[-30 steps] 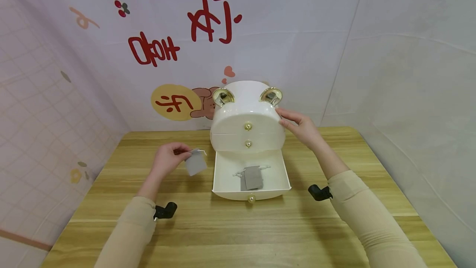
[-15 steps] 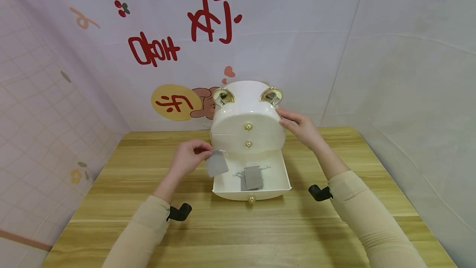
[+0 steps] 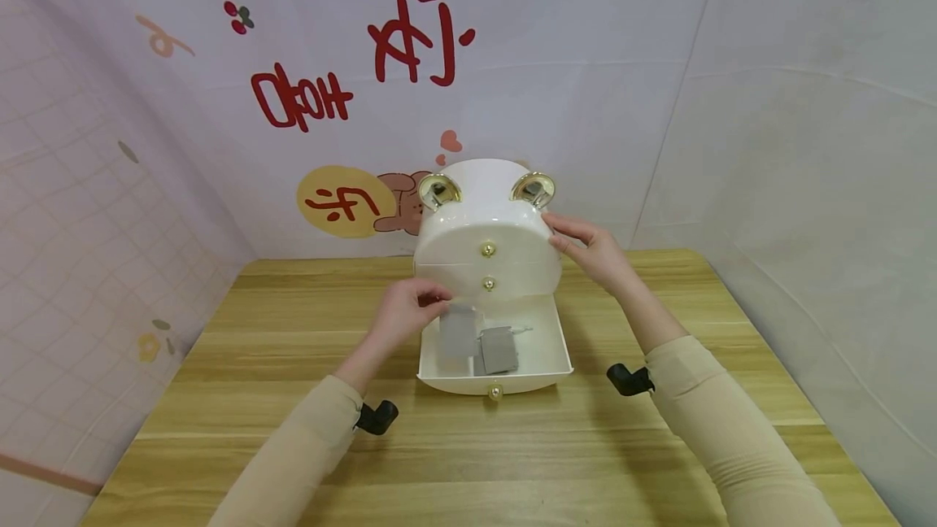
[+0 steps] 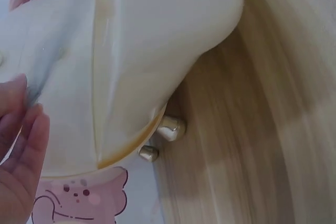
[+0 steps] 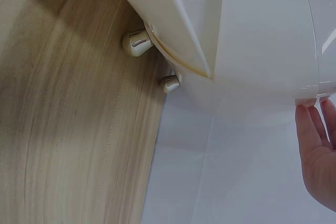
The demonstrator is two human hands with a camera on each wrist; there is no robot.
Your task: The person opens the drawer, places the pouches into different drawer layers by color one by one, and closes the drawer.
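Note:
In the head view, a white storage box (image 3: 486,214) with gold ear-shaped trims and gold knobs stands on the table, its bottom drawer (image 3: 543,348) pulled out. Grey drawstring pouches (image 3: 501,350) lie overlapping inside that drawer. Over its left part, my left hand (image 3: 403,311) pinches another grey pouch (image 3: 459,333) by the top; motion blurs it. The left wrist view shows this pouch (image 4: 50,59) edge-on between thumb and fingers. My right hand (image 3: 594,254) rests its fingertips against the box's right side; the right wrist view shows those fingers (image 5: 307,124) touching the side wall.
A wood-grain table (image 3: 468,462) extends around the box. Close behind stands a printed cloth backdrop (image 3: 571,63), and a pale wall sheet (image 3: 805,185) hangs at the right. Gold feet (image 5: 137,43) hold the box off the table.
My left hand has moved right with the pinched pouch, from beside the drawer to above its left part. The right hand, box and pouches in the drawer stay put.

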